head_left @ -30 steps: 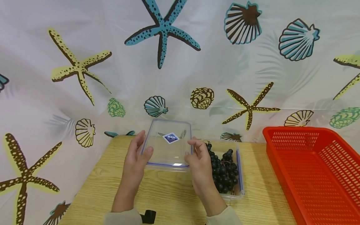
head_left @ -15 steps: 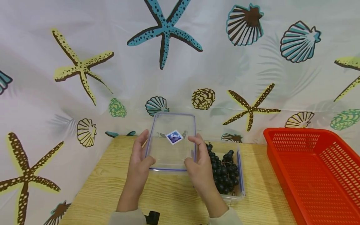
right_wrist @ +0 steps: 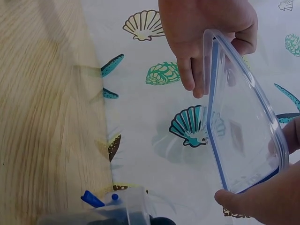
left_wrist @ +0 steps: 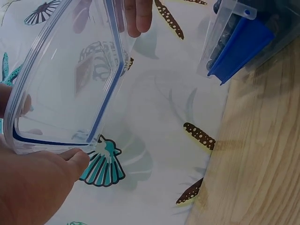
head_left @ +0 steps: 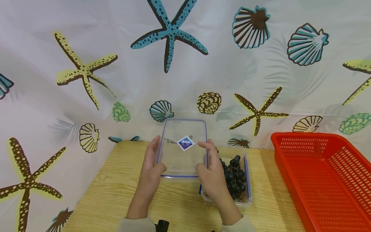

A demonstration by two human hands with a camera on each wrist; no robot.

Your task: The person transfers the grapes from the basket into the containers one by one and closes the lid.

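Both hands hold a clear plastic lid (head_left: pixel 181 161) with a blue seal and a blue diamond label, tilted up above the table. My left hand (head_left: pixel 149 170) grips its left edge, thumb at the near corner. On the opposite edge, my right hand (head_left: pixel 213 172) pinches it with the thumb in front and the index finger along the side. Behind the right hand stands a clear container (head_left: pixel 246 203) with blue clips, holding a bunch of dark grapes (head_left: pixel 236 175). In the left wrist view the lid (left_wrist: pixel 115 89) shows its blue seal, and a blue clip (left_wrist: pixel 241 49) hangs off the container.
A red plastic basket (head_left: pixel 292 180) with slotted walls stands on the right of the wooden table (head_left: pixel 107 196). Behind the table hangs a white curtain (head_left: pixel 185 87) printed with starfish and shells.
Both hands have shifted slightly right with the lid, which is tipped up more than a second ago. The right hand now covers more of the grapes. The container and basket stay put.
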